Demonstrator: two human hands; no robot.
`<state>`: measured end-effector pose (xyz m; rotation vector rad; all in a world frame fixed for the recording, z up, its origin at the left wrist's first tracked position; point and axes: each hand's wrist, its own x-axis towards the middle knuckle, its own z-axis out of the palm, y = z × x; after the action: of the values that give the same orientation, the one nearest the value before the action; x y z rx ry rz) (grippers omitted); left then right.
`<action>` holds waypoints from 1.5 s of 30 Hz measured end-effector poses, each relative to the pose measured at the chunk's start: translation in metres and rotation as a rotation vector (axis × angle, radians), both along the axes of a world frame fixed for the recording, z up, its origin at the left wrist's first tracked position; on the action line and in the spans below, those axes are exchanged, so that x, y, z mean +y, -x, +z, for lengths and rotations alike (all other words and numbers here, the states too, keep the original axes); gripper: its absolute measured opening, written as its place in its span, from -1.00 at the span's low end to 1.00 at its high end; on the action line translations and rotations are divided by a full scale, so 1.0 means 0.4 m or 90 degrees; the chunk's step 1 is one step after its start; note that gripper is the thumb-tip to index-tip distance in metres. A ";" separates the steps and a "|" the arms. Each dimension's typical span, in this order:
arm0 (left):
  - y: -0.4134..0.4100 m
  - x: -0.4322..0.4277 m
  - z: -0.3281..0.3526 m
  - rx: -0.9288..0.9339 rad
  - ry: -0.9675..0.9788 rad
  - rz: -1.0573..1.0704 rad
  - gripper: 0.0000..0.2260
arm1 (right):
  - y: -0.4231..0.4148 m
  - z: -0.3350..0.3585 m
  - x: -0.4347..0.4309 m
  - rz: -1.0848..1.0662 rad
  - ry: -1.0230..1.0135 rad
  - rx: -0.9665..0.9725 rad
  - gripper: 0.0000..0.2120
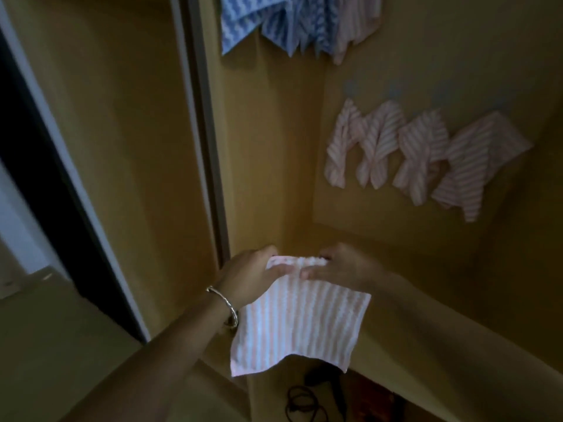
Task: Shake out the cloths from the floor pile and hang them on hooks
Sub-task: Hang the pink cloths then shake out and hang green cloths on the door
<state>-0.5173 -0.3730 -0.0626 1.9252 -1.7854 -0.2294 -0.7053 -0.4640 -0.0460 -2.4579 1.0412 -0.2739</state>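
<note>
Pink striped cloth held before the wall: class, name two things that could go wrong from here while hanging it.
The left hand and right hand pinch the pink striped cloth only by its top edge, so it might slip and drop. The hanging pink cloths overlap; adding another could knock one down.

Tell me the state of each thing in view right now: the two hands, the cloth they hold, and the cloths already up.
held cloth, pink striped, spread open, hanging down from both hands, not yet hung.
left hand, pinches the top edge of the held cloth.
right hand, pinches the same top edge.
lower pink cloths, four in a row, hanging bunched.
blue cloths, hanging above them.
upper pink cloth, hanging beside the blue cloths.
</note>
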 end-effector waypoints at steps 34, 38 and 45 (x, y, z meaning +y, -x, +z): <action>0.280 -0.910 0.783 -0.140 0.542 -0.147 -0.80 | 0.283 0.694 -0.650 -0.133 0.648 -0.194 -0.78; 0.279 -0.971 0.894 -0.201 0.608 -0.150 -0.66 | 0.274 0.785 -0.713 -0.160 0.682 -0.137 -0.68; 0.268 -1.060 1.080 -0.332 0.711 -0.084 -0.68 | 0.255 0.973 -0.827 -0.244 0.785 -0.125 -0.60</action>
<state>-0.6247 -0.7970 0.3694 1.0705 -1.7202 1.0886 -0.8072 -0.7947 0.3431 -3.0377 1.5194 -1.6638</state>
